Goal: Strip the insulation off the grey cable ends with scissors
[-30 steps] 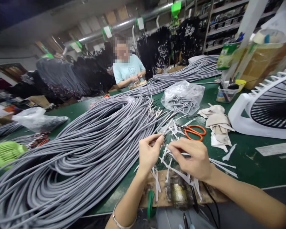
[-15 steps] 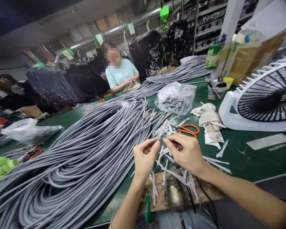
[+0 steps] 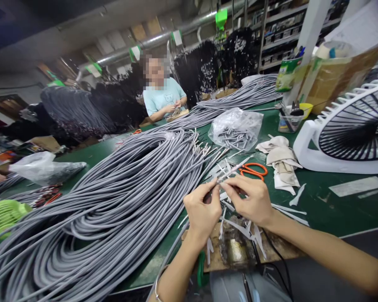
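Observation:
My left hand (image 3: 204,207) is closed in a pinch on the end of a grey cable (image 3: 176,241), which runs down beside my left forearm. Meeting it fingertip to fingertip, my right hand (image 3: 250,197) pinches at the same cable end. The fingers hide most of that tip, so its detail cannot be made out. White strips (image 3: 239,228) lie scattered under and around both hands. Just beyond my right hand are scissors (image 3: 254,170) with orange handles. A large coiled bundle of grey cables (image 3: 113,188) fills the table to the left, its stripped ends pointing toward my hands.
A clear plastic bag (image 3: 236,128) of short grey pieces lies ahead. To the right are a crumpled cloth (image 3: 282,157) and a white fan (image 3: 343,155). A wooden board (image 3: 214,262) bearing a stained metal-topped block sits at the table's near edge. Across the table sits a person (image 3: 164,100).
The view has shifted slightly, so the scene sits a little further right. My hands stay fingertip to fingertip, now closer together, and the grey cable beside my left forearm has come into sight.

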`<state>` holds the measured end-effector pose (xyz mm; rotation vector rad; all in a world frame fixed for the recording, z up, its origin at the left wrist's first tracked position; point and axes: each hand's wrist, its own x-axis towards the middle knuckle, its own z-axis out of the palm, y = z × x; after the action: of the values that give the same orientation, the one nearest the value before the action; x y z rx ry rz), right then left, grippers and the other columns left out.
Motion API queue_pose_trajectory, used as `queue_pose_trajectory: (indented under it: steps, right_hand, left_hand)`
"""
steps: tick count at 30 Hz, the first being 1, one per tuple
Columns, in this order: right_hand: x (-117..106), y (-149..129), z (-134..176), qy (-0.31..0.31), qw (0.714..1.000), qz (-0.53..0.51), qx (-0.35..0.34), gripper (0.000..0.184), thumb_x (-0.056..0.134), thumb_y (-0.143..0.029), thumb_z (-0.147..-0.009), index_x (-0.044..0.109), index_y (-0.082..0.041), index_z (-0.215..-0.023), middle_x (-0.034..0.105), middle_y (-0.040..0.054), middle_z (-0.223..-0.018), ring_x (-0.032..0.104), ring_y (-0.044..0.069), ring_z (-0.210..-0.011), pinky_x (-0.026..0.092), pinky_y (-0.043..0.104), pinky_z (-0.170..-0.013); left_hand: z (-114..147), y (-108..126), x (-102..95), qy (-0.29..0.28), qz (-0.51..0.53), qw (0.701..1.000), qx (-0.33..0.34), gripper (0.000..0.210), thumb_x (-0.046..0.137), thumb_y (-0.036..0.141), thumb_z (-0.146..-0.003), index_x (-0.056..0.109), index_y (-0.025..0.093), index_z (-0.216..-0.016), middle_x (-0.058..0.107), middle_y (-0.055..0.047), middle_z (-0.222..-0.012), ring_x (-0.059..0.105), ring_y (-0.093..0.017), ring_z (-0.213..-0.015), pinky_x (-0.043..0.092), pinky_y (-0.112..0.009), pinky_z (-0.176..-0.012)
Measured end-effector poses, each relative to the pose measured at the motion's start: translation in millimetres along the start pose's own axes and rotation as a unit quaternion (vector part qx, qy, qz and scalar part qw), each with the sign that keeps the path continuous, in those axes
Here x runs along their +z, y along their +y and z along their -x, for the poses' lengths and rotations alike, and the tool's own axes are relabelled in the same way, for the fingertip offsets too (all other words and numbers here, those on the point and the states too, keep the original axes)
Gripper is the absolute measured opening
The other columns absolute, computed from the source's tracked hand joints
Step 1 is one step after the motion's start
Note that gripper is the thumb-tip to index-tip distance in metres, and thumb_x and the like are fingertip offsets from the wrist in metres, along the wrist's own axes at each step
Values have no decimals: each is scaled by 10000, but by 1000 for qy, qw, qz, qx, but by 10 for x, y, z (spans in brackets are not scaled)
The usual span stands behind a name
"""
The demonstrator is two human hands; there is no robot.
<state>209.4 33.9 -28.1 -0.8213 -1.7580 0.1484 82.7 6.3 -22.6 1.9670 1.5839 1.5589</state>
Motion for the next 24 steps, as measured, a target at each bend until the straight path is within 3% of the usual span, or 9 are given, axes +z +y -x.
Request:
queue_pose_trajectory:
  steps: [2,4,7,9,10,12,15,18,24]
  right_hand:
    - [5,-17,-17,6,999,3,37,121,530,-183,-806,604,-146,-717,593,10,-594,504,92,-495,403,215,-505]
    - [17,-65,-1,17,1000,14,5,109,526,-159,-802,598,-143,-722,602,22,-613,523,100,-525,409,221,-522]
    - [49,-178,60,12,986,3,-169,119,494,-139,-809,595,-162,-749,580,5,-569,507,95,-509,386,222,-502]
    - [60,-225,76,-1,954,-46,-297,154,451,-162,-833,597,-188,-792,524,-30,-502,468,89,-466,347,222,-465]
    - [58,-223,66,17,946,-71,-316,162,438,-163,-834,594,-182,-796,504,-33,-482,462,93,-461,340,228,-460]
    - [41,-166,18,4,985,-4,-174,95,505,-125,-796,594,-156,-785,572,2,-576,495,97,-518,376,229,-513]
    - [8,-21,-56,-6,998,59,-32,79,532,-145,-795,603,-147,-760,591,15,-638,504,99,-544,391,231,-559]
    - [3,58,-64,-19,998,58,-6,110,524,-182,-810,604,-151,-742,580,8,-636,509,104,-559,387,231,-572]
    - [31,27,-28,-20,998,53,2,114,520,-193,-818,606,-150,-757,586,12,-653,508,106,-573,379,235,-583]
  left_hand:
    - [12,9,-2,12,-28,999,29,190,565,182,-749,693,112,-870,703,-77,-730,624,-147,-577,490,-247,-583]
    - [0,-10,6,8,-22,1000,16,196,554,180,-750,696,116,-870,704,-80,-724,616,-145,-566,478,-248,-578]
    - [-91,-101,18,-15,34,995,-89,184,564,181,-723,710,131,-824,703,-81,-739,615,-159,-621,462,-263,-622]
    - [-180,-178,4,-23,79,982,-172,147,591,202,-690,713,120,-702,667,-62,-625,572,-145,-564,430,-250,-566]
    - [-221,-207,-13,-25,96,976,-193,158,593,217,-687,705,110,-654,626,-44,-558,535,-127,-518,404,-235,-525]
    - [-274,-225,-56,-33,141,966,-213,220,570,262,-712,692,93,-644,520,2,-473,423,-74,-419,328,-201,-436]
    - [-272,-166,-104,-69,276,927,-246,278,564,323,-735,682,74,-774,396,52,-470,237,-15,-355,173,-171,-360]
    - [-226,-104,-111,-93,352,893,-265,302,602,341,-723,662,67,-836,370,60,-497,193,2,-367,110,-162,-357]
    - [-177,-92,-81,-82,309,918,-236,267,615,333,-722,657,81,-798,419,42,-507,293,-19,-395,234,-155,-373]
